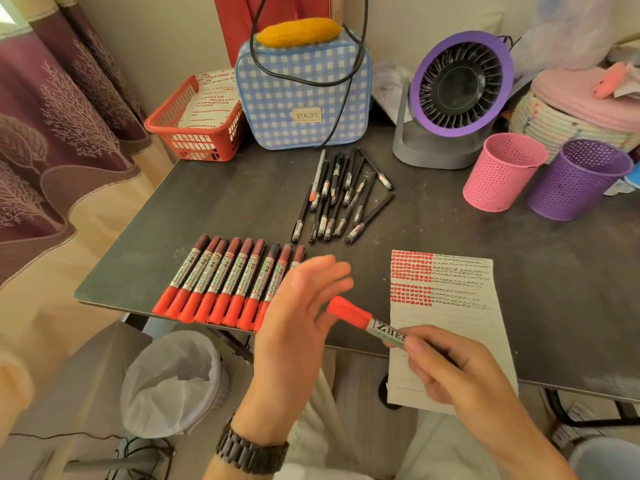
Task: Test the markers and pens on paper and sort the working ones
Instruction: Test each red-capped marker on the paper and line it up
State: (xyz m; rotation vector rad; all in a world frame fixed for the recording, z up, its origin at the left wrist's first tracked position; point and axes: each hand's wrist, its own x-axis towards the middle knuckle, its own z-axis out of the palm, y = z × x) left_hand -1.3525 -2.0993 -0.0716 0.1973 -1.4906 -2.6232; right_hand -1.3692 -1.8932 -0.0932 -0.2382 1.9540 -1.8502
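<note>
My right hand (446, 365) grips a red marker (360, 318) by its barrel, red cap pointing left, above the near table edge. Just left of the cap my left hand (298, 320) hovers with fingers straight and spread, holding nothing. Several red markers (221, 282) lie side by side in a row at the front left of the dark table (540, 289). Behind them lies a loose pile of black pens (341, 195). A lined sheet of paper (450, 334) with red and black test marks on its upper part sits under my right hand.
A pink mesh cup (502, 171) and a purple mesh cup (578, 178) stand at the back right. Behind the pens are a purple fan (457, 95), a blue checked bag (301, 95) and a red basket (194, 123) with paper. A lined bin (173, 379) stands below the table's front edge.
</note>
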